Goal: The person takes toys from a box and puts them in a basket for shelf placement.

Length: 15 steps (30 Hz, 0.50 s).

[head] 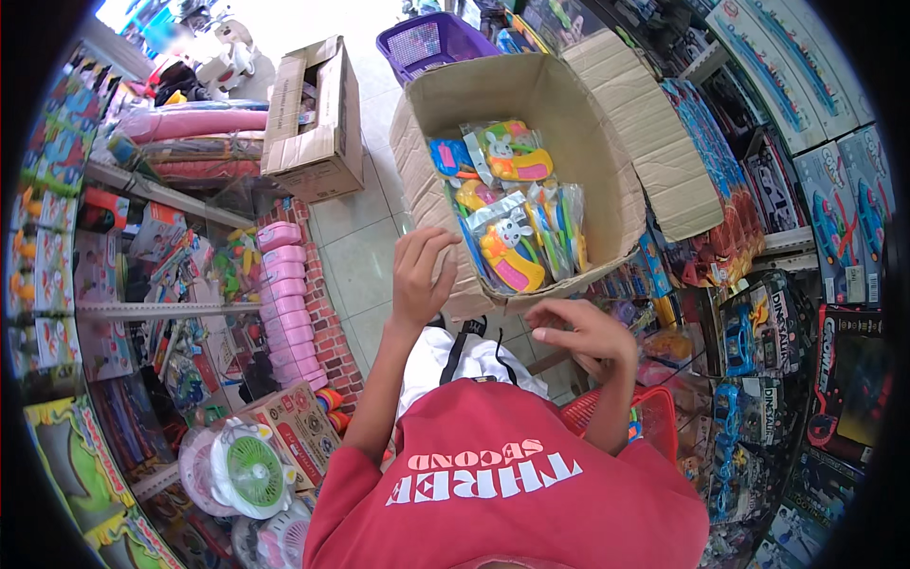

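Before me stands an open cardboard box [611, 163] with its flaps folded outward. Bagged plastic toys with white rabbit figures [508, 245] lie inside, in orange, yellow and pink. More bagged toys with blue and green parts [554, 224] rest beside them. My left hand [423, 274] is at the box's left flap, fingers loosely bent and holding nothing; whether its fingertips touch the cardboard I cannot tell. Just outside the near right edge of the box is my right hand [586, 331], with thumb and fingers apart and nothing in it.
A second cardboard box [313, 156] stands on the tiled floor [355, 263] to the left. Behind the open box is a purple plastic basket [434, 43]. A red basket [657, 419] sits by my right arm. Pink containers [284, 299] and a green fan [252, 469] line the left shelves.
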Motion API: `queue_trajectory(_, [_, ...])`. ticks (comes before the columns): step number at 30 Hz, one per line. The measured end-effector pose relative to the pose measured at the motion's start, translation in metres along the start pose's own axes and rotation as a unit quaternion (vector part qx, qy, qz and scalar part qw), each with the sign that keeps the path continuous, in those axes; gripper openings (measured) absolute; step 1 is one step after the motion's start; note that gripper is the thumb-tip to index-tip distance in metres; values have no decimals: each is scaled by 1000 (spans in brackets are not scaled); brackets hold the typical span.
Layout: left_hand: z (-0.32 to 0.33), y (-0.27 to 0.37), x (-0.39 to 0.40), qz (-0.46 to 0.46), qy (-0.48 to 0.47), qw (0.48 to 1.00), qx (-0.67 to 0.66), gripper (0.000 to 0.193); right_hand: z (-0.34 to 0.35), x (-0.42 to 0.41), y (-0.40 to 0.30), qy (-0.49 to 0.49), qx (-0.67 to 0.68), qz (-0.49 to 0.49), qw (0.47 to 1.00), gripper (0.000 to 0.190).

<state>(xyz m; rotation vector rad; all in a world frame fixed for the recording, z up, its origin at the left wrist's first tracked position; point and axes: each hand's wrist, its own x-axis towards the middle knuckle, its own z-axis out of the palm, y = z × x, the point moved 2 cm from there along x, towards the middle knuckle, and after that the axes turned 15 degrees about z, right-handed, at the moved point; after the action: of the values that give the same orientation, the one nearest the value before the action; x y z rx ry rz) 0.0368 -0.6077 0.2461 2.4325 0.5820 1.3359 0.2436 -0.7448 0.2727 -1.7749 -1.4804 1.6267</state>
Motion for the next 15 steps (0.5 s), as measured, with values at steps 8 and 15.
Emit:
queue_trajectory(8, [61,-33,54,14,-223,974,-30,21,-60,89,7,142,-153,-25,978,42])
queue_trajectory(15, [149,-108,80,-25,-589,803,86,30,-73,204,32,60,-502,149,850,50])
